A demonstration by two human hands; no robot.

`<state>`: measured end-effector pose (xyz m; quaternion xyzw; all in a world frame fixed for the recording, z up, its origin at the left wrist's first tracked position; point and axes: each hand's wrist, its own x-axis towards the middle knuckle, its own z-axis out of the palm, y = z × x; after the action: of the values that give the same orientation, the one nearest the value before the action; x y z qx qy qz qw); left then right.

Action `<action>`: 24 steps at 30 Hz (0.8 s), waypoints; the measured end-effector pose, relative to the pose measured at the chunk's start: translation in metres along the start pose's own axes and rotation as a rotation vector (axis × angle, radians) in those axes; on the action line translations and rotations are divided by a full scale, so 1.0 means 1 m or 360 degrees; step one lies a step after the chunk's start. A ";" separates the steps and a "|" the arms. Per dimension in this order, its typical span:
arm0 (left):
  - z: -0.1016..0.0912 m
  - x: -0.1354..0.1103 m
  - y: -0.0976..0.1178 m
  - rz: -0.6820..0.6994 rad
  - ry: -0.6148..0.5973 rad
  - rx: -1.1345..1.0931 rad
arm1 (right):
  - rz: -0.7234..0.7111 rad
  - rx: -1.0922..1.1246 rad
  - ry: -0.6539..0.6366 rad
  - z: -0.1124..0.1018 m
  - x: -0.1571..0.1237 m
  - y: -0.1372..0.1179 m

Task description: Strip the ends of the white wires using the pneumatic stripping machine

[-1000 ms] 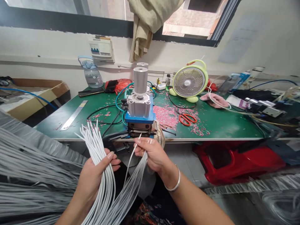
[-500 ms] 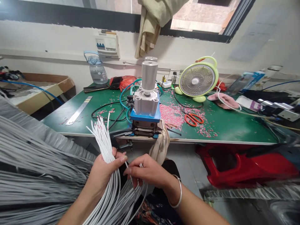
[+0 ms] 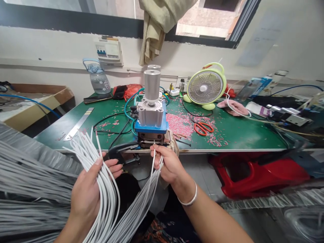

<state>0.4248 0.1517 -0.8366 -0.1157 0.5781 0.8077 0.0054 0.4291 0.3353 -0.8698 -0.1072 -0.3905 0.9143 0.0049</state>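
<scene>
My left hand (image 3: 88, 189) is closed around a thick bundle of white wires (image 3: 87, 157) whose ends fan up and to the left. My right hand (image 3: 168, 163) pinches one white wire (image 3: 153, 158) and holds its tip up at the front slot of the blue and silver pneumatic machine (image 3: 151, 116) on the edge of the green table (image 3: 240, 135). More white wires hang below my right hand, down toward my lap.
Pink wire scraps (image 3: 181, 123) and red scissors (image 3: 202, 128) lie right of the machine. A green desk fan (image 3: 206, 87), a water bottle (image 3: 97, 77), a steel ruler (image 3: 78, 124) and cables are on the table. Grey wire bundles (image 3: 30, 182) lie at left, a red stool (image 3: 255, 175) at right.
My right hand took one wire from near the left-hand bundle and raised it to the machine's front. My left hand lowered slightly and moved left with its bundle.
</scene>
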 end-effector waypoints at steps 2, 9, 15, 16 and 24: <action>-0.001 0.002 -0.002 -0.0025 0.0019 -0.0024 | -0.0039 -0.0007 -0.0009 -0.002 0.000 0.002; -0.006 0.010 -0.027 -0.0242 -0.0089 0.0011 | -0.0182 -0.0323 -0.0193 -0.010 -0.011 0.006; -0.006 0.002 -0.040 -0.0112 -0.0390 0.0335 | -0.0169 -0.0479 -0.0255 -0.015 -0.017 0.009; -0.005 0.000 -0.042 -0.0077 -0.0393 0.0404 | -0.0184 -0.0474 -0.0247 -0.015 -0.018 0.010; -0.009 0.000 -0.044 -0.0055 -0.0621 0.0748 | -0.0034 -0.0643 -0.0292 0.001 -0.017 0.020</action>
<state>0.4325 0.1577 -0.8805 0.0360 0.7350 0.6587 0.1567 0.4475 0.3190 -0.8806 -0.0182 -0.5657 0.8233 -0.0425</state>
